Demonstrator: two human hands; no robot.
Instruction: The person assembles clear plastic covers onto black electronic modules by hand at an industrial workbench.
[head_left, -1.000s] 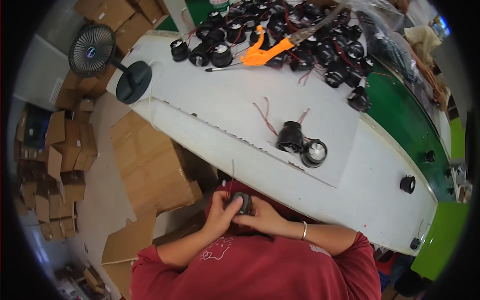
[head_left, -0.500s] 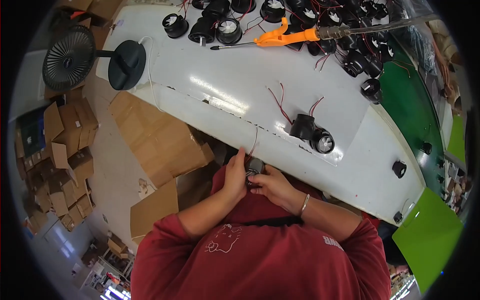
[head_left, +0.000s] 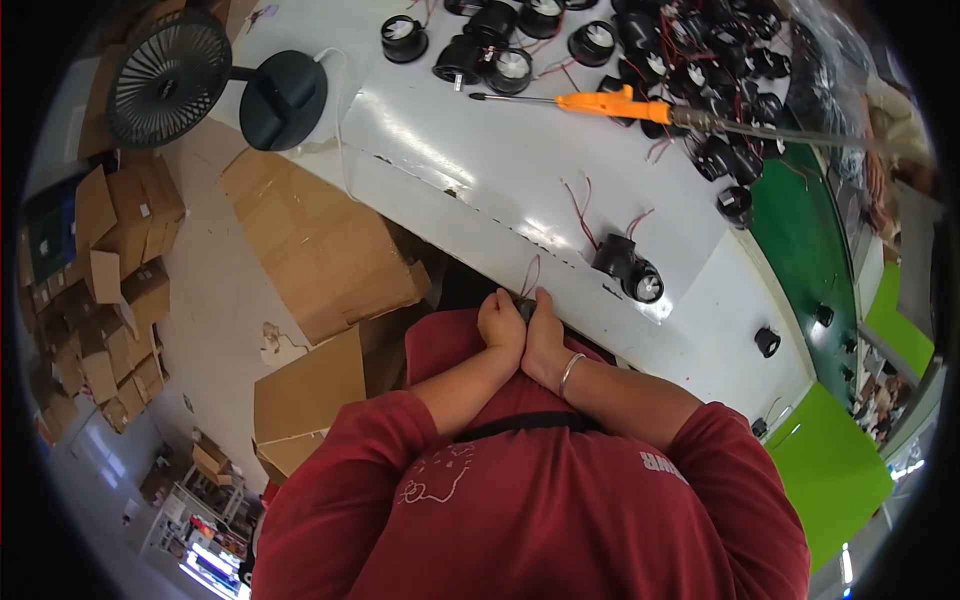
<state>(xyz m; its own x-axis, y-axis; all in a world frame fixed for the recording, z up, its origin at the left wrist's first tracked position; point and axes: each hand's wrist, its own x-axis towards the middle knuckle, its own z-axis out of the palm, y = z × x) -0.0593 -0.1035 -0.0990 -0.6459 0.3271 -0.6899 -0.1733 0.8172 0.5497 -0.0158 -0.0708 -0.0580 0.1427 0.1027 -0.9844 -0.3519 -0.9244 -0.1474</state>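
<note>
Both hands are pressed together at the near edge of the white table (head_left: 480,170), directly in front of the person's chest. The left hand (head_left: 501,325) and the right hand (head_left: 545,335) are closed tightly around a small dark part (head_left: 526,308), of which only a sliver shows between the fingertips; its long axis and the way it points cannot be told. A thin red wire (head_left: 531,275) rises from the part and curves up over the table edge toward the far side. A silver bracelet (head_left: 569,373) circles the right wrist. Beyond the hands on the table, just to the right, lies a black cylindrical fan unit (head_left: 628,268) on its side, long axis running diagonally, white-bladed face turned toward the near right, red leads trailing off its far end. Farther from the hands, an orange-handled screwdriver (head_left: 600,103) lies across the table, its tip pointing left. More black fan units (head_left: 490,50) cluster at the table's far edge. A black desk fan (head_left: 170,62) stands at the table's left end, above cardboard boxes (head_left: 320,250) on the floor.
</note>
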